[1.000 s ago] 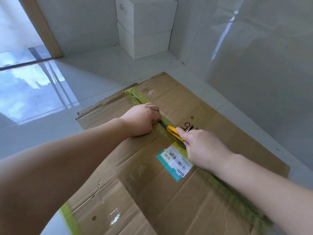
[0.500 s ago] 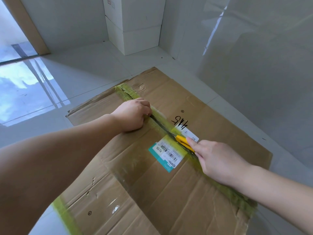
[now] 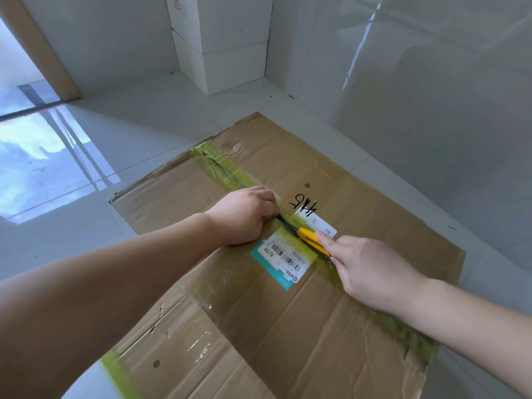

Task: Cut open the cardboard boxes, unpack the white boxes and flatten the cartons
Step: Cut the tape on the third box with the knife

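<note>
Carton: lying on floor, taped seam slit. Left hand: fist curling into seam at flap edge. Right hand: gripping yellow knife in seam. White boxes: stacked far.

A bare indoor room, perhaps a storeroom: glossy pale tiled floor, glossy grey tiled walls, and two plain white boxes stacked in the corner

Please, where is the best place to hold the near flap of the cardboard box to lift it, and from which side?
Probably the flap's cut edge along the open tape seam, beyond the left hand. There the cardboard box shows a dark slit where fingers could hook under from above. Nearer the yellow knife in the right hand, the tape looks unbroken.
</note>
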Demonstrator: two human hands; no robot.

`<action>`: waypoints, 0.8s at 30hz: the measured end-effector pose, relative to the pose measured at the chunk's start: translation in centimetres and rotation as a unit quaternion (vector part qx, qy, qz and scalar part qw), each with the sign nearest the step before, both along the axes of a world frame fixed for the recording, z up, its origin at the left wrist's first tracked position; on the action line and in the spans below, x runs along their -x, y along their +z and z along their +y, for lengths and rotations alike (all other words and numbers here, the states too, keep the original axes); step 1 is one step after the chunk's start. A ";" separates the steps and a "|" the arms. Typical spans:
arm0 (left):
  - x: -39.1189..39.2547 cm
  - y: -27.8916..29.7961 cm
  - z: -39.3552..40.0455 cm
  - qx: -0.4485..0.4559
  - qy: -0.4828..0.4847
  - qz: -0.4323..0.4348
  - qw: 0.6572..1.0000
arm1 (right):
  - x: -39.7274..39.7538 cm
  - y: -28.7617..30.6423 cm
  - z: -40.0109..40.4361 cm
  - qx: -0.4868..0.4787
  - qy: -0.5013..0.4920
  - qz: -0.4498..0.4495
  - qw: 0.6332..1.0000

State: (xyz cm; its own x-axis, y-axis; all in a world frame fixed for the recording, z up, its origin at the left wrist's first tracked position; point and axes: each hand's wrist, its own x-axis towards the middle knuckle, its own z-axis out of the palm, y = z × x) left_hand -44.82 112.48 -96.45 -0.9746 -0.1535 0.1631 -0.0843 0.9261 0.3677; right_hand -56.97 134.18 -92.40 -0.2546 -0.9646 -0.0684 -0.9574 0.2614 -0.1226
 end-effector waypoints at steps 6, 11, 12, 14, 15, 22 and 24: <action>-0.2 -0.1 0.0 0.012 0.007 -0.005 1.000 | 0.6 0.0 2.9 -0.032 0.016 0.003 0.999; 0.3 -0.1 0.7 0.028 0.000 0.015 1.000 | 0.5 0.3 1.7 -0.017 -0.011 -0.013 1.000; 0.4 -0.2 0.9 0.025 -0.002 0.013 1.000 | 0.3 0.3 1.1 -0.025 -0.013 -0.002 1.000; 0.4 -0.2 0.9 0.016 0.002 0.011 1.000 | -0.2 0.3 0.3 -0.057 -0.015 0.020 0.998; 0.4 -0.2 0.8 0.013 0.005 0.011 1.000 | -0.2 0.3 0.4 -0.072 -0.015 0.030 0.997; 0.4 -0.4 0.9 0.017 0.010 0.007 1.000 | 0.0 0.6 1.0 -0.098 -0.022 0.028 0.995; 0.4 -0.4 0.7 0.019 0.007 0.007 1.000 | -0.2 0.2 0.3 -0.107 -0.024 0.035 0.993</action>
State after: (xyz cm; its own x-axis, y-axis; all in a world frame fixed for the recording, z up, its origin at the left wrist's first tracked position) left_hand -45.23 113.22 -96.80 -0.9700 -0.1605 0.1827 -0.0922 0.9380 0.3342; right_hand -56.79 134.43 -92.22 -0.3104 -0.9169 -0.2509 -0.9477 0.3190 0.0070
